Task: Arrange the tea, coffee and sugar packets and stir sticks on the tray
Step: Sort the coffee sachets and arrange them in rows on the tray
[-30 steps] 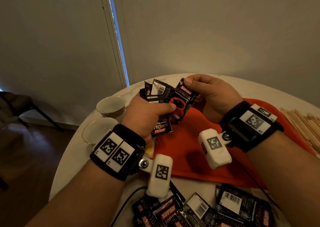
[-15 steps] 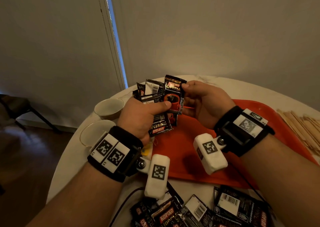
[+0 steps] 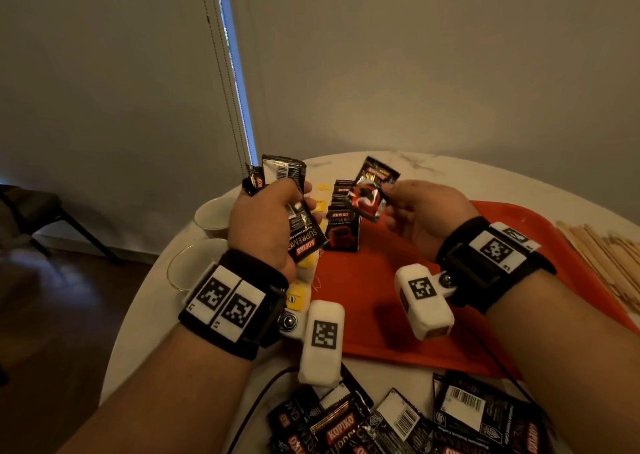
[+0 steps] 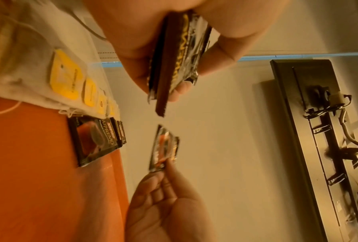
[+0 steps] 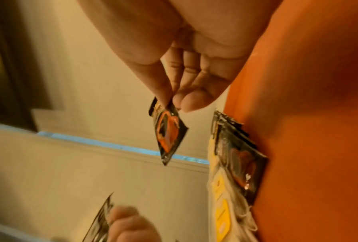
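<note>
My left hand [image 3: 266, 221] grips a bunch of black Kopiko coffee packets [image 3: 304, 235] above the tray's left edge; the same bunch [image 4: 178, 57] shows in the left wrist view. My right hand [image 3: 415, 211] pinches a single coffee packet [image 3: 372, 190] by one corner, held in the air over the orange tray [image 3: 381, 297]; this packet [image 5: 168, 135] hangs tilted in the right wrist view. A row of overlapping coffee packets [image 3: 344, 225] lies on the tray's far left part. Tea bags with yellow tags [image 3: 301, 294] run along the tray's left edge.
Loose coffee packets [image 3: 415, 419] are heaped on the white round table [image 3: 450, 173] at the near edge. Wooden stir sticks [image 3: 606, 256] lie right of the tray. Two cups [image 3: 211, 214] stand at the table's left rim. A dark chair [image 3: 41, 211] is on the floor left.
My right hand has pulled one coffee packet out of the bunch and moved it right, away from my left hand. The row of packets on the tray has come into sight.
</note>
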`<act>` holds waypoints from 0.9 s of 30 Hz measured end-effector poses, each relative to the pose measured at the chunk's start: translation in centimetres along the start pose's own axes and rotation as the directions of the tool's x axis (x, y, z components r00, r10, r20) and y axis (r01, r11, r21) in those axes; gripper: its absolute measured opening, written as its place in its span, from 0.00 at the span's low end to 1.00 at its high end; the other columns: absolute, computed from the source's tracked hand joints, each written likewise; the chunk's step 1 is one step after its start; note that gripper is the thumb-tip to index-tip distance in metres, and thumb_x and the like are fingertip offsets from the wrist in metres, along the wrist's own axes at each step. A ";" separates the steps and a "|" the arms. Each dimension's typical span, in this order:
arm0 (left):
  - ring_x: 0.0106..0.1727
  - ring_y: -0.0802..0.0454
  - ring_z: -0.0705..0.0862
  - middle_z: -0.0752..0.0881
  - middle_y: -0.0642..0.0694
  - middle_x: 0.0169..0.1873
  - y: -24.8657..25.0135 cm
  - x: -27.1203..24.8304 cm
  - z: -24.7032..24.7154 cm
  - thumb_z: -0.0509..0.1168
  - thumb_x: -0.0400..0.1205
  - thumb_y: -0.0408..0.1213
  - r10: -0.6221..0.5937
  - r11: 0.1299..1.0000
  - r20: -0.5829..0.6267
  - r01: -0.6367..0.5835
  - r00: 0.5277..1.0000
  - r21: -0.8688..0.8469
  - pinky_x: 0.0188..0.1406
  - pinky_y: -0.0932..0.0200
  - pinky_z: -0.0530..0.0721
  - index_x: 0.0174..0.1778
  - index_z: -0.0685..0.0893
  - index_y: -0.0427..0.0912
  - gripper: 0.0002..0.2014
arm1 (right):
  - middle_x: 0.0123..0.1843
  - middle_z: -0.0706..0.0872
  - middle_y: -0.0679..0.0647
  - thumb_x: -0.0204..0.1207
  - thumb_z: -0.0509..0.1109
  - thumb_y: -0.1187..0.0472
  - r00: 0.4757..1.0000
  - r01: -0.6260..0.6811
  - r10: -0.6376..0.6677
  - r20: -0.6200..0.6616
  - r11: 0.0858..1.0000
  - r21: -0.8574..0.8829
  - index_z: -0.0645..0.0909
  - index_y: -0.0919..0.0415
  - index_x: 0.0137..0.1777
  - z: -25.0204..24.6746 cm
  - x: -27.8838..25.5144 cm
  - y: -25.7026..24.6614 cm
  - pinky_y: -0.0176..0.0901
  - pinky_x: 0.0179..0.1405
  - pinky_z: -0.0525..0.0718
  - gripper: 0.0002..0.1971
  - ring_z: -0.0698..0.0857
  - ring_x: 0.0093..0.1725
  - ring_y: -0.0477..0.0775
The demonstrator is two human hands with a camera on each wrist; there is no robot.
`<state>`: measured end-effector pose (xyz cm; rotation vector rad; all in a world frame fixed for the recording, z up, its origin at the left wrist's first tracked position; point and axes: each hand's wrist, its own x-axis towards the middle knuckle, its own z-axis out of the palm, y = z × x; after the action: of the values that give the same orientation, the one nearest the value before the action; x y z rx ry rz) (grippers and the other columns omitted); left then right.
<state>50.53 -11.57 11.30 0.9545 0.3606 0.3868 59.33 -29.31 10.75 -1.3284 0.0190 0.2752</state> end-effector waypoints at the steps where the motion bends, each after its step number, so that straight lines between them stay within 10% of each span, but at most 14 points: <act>1: 0.34 0.50 0.88 0.87 0.41 0.41 0.1 0.1 -0.1 0.66 0.73 0.27 -0.001 0.999 0.001 0.001 1.000 -0.032 0.33 0.54 0.88 0.65 0.84 0.27 0.22 | 0.26 0.86 0.52 0.82 0.72 0.69 0.998 -0.067 0.067 -0.010 0.998 -0.005 0.83 0.67 0.49 -0.1 0.1 0.3 0.36 0.26 0.85 0.01 0.83 0.28 0.47; 5: 0.36 0.50 0.88 0.89 0.41 0.44 0.2 0.1 0.1 0.59 0.74 0.22 0.005 0.998 -0.011 -0.006 1.000 -0.069 0.35 0.52 0.89 0.63 0.84 0.30 0.22 | 0.31 0.86 0.58 0.80 0.71 0.73 0.971 -0.237 0.233 -0.044 0.959 -0.154 0.82 0.73 0.55 -0.2 0.7 1.4 0.40 0.27 0.87 0.05 0.85 0.31 0.51; 27: 0.44 0.41 0.90 0.89 0.32 0.52 0.6 0.6 -0.3 0.60 0.77 0.21 -0.042 0.998 -0.010 0.043 0.999 0.037 0.34 0.54 0.89 0.66 0.85 0.32 0.22 | 0.35 0.90 0.59 0.78 0.79 0.59 0.961 -0.274 0.238 -0.141 0.753 -0.598 0.87 0.67 0.49 3.0 0.4 1.6 0.45 0.29 0.85 0.10 0.88 0.31 0.54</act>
<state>50.83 -10.71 11.54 0.9798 0.3970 0.3467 58.97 -26.03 9.88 -1.9950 0.1749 0.5084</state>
